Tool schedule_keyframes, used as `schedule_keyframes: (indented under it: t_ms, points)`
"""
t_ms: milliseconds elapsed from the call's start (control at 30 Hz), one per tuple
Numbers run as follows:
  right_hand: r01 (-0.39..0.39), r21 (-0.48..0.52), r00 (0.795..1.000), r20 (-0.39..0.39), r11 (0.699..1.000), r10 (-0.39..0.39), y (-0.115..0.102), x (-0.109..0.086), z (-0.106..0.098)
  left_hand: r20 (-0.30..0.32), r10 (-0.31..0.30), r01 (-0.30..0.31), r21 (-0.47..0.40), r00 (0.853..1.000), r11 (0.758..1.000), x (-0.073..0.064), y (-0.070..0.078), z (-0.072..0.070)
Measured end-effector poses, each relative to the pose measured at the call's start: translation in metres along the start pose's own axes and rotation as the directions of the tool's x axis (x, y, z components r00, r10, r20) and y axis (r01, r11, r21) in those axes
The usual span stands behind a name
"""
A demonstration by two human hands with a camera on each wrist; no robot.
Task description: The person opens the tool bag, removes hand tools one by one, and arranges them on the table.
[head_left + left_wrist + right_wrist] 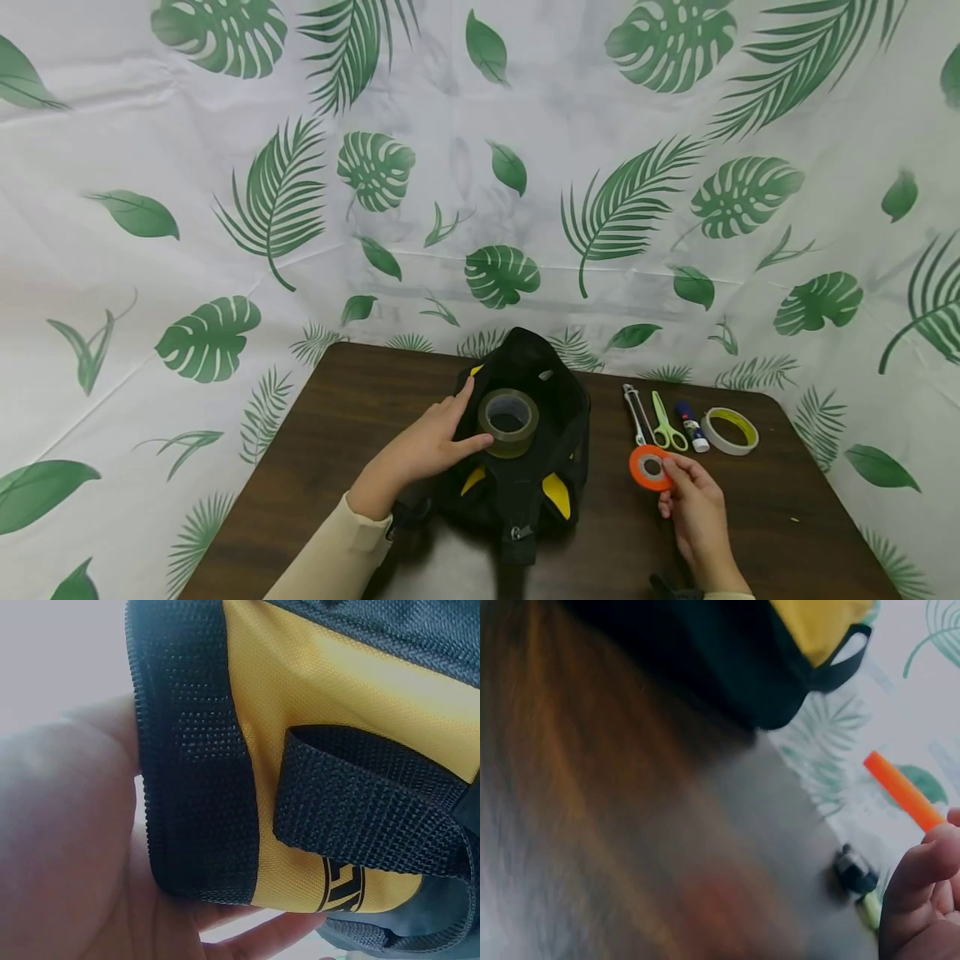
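My left hand (427,437) is at the left side of a black and yellow tool bag (528,354), its thumb and forefinger straight and spread along the rim. In the left wrist view its palm lies by the zippered mesh edge of the bag (195,832), fingers partly hidden behind the fabric. A wide roll of brown packing tape (512,448) sits in the bag's opening, close to the thumb tip. To the right of the bag, my right hand (701,504) pinches a roll of orange tape (640,477) by its edge; the roll shows edge-on in the right wrist view.
Beyond the right hand lie a utility knife (637,415), light green scissors (662,410), a glue stick (691,425) and a roll of whitish tape (729,446). A dark wooden table (330,417) carries everything. Leaf-patterned white cloth (450,208) hangs behind it.
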State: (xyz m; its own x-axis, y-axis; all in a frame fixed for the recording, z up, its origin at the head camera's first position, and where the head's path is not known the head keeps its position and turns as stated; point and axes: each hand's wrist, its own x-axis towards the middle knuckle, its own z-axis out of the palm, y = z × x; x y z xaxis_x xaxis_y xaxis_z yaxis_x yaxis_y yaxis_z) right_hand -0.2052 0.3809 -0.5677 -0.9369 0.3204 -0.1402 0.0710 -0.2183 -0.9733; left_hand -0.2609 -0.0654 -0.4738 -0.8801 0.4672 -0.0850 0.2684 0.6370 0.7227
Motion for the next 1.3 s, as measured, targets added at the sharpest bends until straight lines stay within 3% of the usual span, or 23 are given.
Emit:
schedule_keyframes:
  t_ms: [100, 200, 367, 500, 767, 1000, 1300]
  points:
    - [-0.021, -0.195, 0.996, -0.086, 0.981, 0.004, 0.004, 0.002, 0.001, 0.003, -0.002, 0.002, -0.005, 1.000, 1.000, 0.000, 0.000, 0.000]
    - [-0.047, -0.370, 0.989, -0.148, 0.928, -0.009, 0.004, 0.003, 0.002, 0.001, -0.004, 0.004, -0.008, 1.000, 1.000, 0.000, 0.000, -0.001]
    - [-0.063, -0.508, 0.988, -0.152, 0.859, -0.017, 0.007, 0.006, -0.001, 0.004, -0.018, 0.018, -0.008, 1.000, 1.000, -0.001, -0.001, -0.001]
    - [-0.059, -0.551, 0.992, -0.126, 0.832, -0.013, 0.010, 0.009, -0.005, 0.005, -0.016, 0.016, -0.010, 1.000, 1.000, -0.001, -0.002, 0.000]
    - [-0.053, -0.579, 0.995, -0.100, 0.814, -0.006, 0.009, 0.010, -0.005, 0.004, -0.013, 0.013, -0.018, 1.000, 1.000, 0.000, -0.002, -0.001]
    - [-0.057, -0.546, 0.996, -0.088, 0.836, 0.011, 0.009, 0.010, -0.006, 0.008, -0.013, 0.013, -0.018, 1.000, 1.000, -0.001, -0.005, -0.001]
    - [-0.057, -0.546, 0.997, -0.082, 0.836, 0.015, 0.009, 0.013, -0.008, 0.010, -0.002, 0.002, -0.012, 1.000, 1.000, 0.001, -0.004, -0.001]
